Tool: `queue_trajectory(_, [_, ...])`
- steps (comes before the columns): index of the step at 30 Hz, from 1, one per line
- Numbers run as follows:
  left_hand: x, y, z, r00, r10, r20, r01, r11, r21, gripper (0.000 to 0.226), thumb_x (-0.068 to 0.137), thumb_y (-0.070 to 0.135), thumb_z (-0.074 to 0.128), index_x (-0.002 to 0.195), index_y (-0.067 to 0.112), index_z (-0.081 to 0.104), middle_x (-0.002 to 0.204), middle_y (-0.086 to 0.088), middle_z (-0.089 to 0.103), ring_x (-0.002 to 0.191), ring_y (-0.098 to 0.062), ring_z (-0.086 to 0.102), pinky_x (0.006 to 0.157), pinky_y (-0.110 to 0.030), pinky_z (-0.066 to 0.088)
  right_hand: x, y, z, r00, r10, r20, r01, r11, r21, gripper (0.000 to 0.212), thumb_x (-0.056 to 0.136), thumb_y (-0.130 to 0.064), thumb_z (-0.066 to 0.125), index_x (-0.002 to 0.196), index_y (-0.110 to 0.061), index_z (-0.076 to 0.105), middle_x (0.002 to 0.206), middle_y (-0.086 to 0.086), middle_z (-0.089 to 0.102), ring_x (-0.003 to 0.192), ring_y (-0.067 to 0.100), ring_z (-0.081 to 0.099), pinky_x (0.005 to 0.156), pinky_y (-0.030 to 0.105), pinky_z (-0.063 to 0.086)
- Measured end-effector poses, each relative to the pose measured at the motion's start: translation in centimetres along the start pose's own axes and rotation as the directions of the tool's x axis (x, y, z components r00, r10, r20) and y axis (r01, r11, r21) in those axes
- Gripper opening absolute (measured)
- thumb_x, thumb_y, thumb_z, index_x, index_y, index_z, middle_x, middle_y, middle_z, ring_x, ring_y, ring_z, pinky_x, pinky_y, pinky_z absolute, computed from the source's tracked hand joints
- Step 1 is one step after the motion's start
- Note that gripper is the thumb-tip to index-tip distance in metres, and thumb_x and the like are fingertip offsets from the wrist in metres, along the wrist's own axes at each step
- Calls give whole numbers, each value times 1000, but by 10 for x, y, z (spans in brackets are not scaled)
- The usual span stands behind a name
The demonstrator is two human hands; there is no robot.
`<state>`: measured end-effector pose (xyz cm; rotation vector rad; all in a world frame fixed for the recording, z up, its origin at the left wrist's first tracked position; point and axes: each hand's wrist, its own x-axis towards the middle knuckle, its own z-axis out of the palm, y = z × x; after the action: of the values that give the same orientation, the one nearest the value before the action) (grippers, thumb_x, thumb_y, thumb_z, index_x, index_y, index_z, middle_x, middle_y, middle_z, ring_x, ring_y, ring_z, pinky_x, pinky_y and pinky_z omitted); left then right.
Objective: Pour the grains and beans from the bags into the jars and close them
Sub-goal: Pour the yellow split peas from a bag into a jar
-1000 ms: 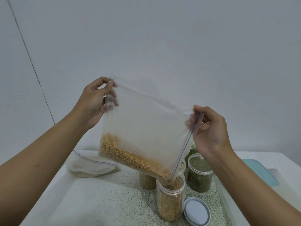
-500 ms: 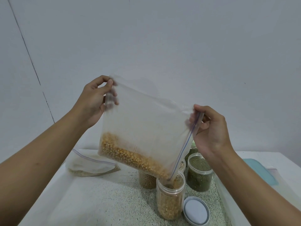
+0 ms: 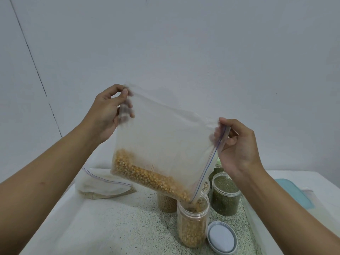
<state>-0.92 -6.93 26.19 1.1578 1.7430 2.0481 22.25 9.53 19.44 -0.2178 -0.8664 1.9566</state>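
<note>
Where the speckled desk comes nearest the camera, a round lid with a grey rim and a pale centre lies flat. It sits just right of an open clear jar, which stands upright and is filled most of the way with yellow corn. Above that jar a clear zip bag is held tilted, its lowest corner, at the bottom end of the blue zip line, dipping into the jar's mouth. The kernels inside the bag lie in a band along its lower edge, sloping down toward that corner. The left hand holds the bag's upper left corner high, its grip pinching the plastic between thumb and fingers. The right hand, lower and to the right, has its grip pinching the top end of the zip strip, thumb on top and fingers curled behind the film. Behind the corn jar stand a green-filled jar to the right and a brown-filled jar to the left, partly hidden by the bag. Farther left an almost empty bag lies slumped on the desk. A teal lid rests at the far right, before a plain grey wall.
</note>
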Motion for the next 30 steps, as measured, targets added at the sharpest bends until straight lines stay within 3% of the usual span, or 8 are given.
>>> queue_trajectory(17, [6, 5, 3, 1000, 10, 21, -11, 1000, 29, 22, 105, 26, 55, 85, 23, 64, 70, 0, 59, 58, -22, 61, 67, -36, 37, 3, -3, -1, 1000, -2, -3, 2, 1000, 17, 7, 83, -3, 67, 78, -7, 65, 69, 1, 55, 56, 13, 56, 63, 26, 49])
queue_trajectory(23, [7, 6, 5, 1000, 11, 25, -11, 999, 37, 25, 105, 26, 56, 81, 25, 65, 70, 0, 59, 60, -24, 60, 72, -38, 37, 2, -3, -2, 1000, 5, 0, -5, 1000, 6, 5, 77, -5, 70, 76, -7, 65, 67, 1, 54, 55, 13, 56, 63, 26, 49])
queue_trajectory(27, [7, 6, 7, 1000, 9, 22, -10, 999, 42, 25, 105, 26, 55, 82, 25, 65, 70, 0, 59, 60, -24, 60, 73, -40, 37, 2, -4, -2, 1000, 4, -12, -4, 1000, 1, 9, 83, -3, 67, 75, -8, 66, 66, 0, 56, 55, 12, 56, 64, 26, 49])
queue_trajectory(30, [6, 6, 6, 1000, 10, 19, -10, 999, 46, 23, 105, 26, 55, 84, 23, 64, 70, 0, 59, 59, -23, 60, 74, -41, 36, 1, -4, -1, 1000, 5, -3, -5, 1000, 1, 5, 77, -5, 70, 76, -7, 66, 66, 0, 55, 54, 12, 56, 64, 26, 50])
